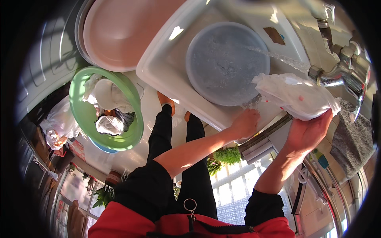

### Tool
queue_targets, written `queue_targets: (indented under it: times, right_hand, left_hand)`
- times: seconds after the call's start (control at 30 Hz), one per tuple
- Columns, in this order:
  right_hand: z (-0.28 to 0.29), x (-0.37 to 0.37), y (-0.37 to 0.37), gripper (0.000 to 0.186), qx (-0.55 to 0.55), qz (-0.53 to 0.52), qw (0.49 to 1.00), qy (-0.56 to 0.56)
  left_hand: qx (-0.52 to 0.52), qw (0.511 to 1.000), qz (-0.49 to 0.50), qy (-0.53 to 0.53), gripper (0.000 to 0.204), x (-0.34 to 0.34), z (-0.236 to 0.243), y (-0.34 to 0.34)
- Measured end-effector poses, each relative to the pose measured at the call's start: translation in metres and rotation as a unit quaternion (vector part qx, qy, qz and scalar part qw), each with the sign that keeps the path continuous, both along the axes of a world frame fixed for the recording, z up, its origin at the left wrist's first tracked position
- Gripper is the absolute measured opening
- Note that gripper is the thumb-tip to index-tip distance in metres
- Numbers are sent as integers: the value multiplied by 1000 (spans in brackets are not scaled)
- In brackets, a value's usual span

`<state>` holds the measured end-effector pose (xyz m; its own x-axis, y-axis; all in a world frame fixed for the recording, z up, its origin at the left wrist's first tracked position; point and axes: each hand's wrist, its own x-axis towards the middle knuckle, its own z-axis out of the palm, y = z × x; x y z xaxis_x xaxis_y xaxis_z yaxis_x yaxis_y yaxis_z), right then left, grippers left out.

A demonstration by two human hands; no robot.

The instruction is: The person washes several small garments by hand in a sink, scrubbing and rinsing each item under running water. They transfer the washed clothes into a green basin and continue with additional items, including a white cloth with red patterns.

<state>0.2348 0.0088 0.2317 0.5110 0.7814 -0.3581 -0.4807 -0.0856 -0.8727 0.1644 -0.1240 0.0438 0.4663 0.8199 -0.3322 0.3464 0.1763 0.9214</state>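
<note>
My right hand (307, 133) is closed around one end of a thin, wet, white cloth (295, 95) with a few red spots. Bunched and slightly see-through, the cloth hangs in front of the faucet. My left hand (247, 122) is curled near the right front rim of a round, pale basin (189, 69), with water splashing beside it; whether its fingers hold anything is hidden. Water fills the basin, which stands in a white sink (156, 59). From the chrome faucet (337, 76) a stream (283, 59) runs into the basin.
Left of the sink, a tilted green tub (134, 127) holds crumpled white and dark laundry. Behind it stands a large pink basin (131, 35). A grey towel (351, 139) hangs at the right, beside metal rails (325, 192). Plants (227, 156) stand near the window.
</note>
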Motion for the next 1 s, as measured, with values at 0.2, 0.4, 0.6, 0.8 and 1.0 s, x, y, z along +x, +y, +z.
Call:
queue_targets:
  times: [0.2, 0.4, 0.6, 0.8, 1.0]
  right_hand:
    - [-93, -7, 21, 33, 26, 113, 992, 51]
    - [-274, -68, 16, 23, -248, 136, 822, -494]
    - [-328, -67, -3, 37, -292, 534, 547, -574]
    - [-284, -105, 10, 37, -257, 173, 843, -440]
    - [-160, -145, -61, 24, -105, 281, 947, -112]
  left_hand:
    - [11, 998, 14, 64, 26, -46, 29, -8]
    - [-43, 990, 111, 71, 21, -122, 18, 19]
    - [-120, 965, 232, 21, 31, -146, 1, 42]
    - [-310, 855, 400, -114, 54, -119, -51, 83]
    - [-516, 698, 282, -409, 62, -141, -123, 159]
